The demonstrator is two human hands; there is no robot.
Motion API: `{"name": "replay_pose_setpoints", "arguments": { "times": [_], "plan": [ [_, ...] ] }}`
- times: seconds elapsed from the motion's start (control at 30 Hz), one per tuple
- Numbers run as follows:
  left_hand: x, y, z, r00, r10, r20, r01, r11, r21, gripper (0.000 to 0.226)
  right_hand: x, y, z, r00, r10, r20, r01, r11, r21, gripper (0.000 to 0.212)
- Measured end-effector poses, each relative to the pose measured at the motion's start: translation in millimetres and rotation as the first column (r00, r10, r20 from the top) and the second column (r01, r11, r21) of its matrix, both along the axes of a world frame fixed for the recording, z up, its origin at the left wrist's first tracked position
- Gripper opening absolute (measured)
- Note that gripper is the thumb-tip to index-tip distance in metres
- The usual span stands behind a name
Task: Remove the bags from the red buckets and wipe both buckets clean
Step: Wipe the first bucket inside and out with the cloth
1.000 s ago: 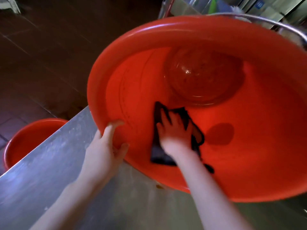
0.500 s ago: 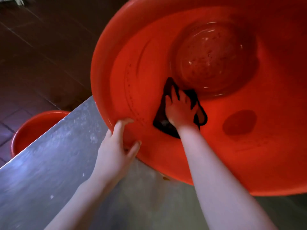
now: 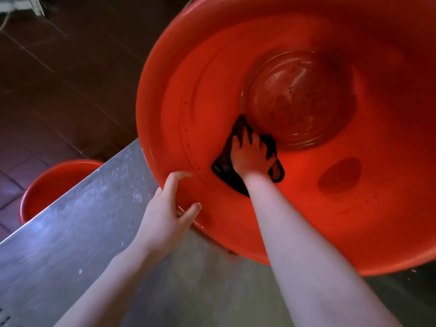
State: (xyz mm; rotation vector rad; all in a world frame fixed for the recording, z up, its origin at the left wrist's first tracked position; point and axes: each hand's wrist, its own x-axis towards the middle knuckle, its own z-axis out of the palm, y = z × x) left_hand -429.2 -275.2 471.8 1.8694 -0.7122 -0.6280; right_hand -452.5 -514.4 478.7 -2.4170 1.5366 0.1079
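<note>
A large red bucket point(image 3: 354, 220) stands on the steel counter, its open mouth toward me. No bag shows inside it. Its round bottom point(image 3: 299, 97) looks wet and speckled. My left hand point(image 3: 165, 215) grips the near rim, thumb outside and fingers over the edge. Deep inside the bucket, my right hand point(image 3: 250, 156) lies flat with fingers spread on a dark cloth point(image 3: 224, 166), pressing it against the inner wall just below the bottom. A second red bucket point(image 3: 47, 185) stands on the floor at the left, partly hidden by the counter.
The steel counter point(image 3: 82, 232) runs diagonally from lower left under the bucket. Dark brown floor tiles point(image 3: 70, 79) fill the upper left. A pale object shows at the top left corner.
My right hand has pushed the cloth deeper up the inner wall, toward the bucket's bottom. The left hand keeps its hold on the rim. The view has moved closer over the bucket.
</note>
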Motion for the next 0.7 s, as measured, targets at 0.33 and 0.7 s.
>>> {"name": "replay_pose_setpoints", "arguments": {
  "times": [0.33, 0.7],
  "plan": [
    [39.9, 17.9, 81.6, 0.997, -0.027, 0.072, 0.030, 0.999, -0.036, 0.036, -40.1, 132.4, 68.0, 0.752, 0.472, 0.460, -0.523, 0.852, -0.019, 0.064],
    [75.6, 32.8, 190.5, 0.819, -0.147, 0.554, 0.060, 0.983, 0.173, 0.068, -60.3, 107.0, 140.4, 0.711, 0.286, 0.642, -0.284, 0.953, -0.109, 0.054]
  ]
}}
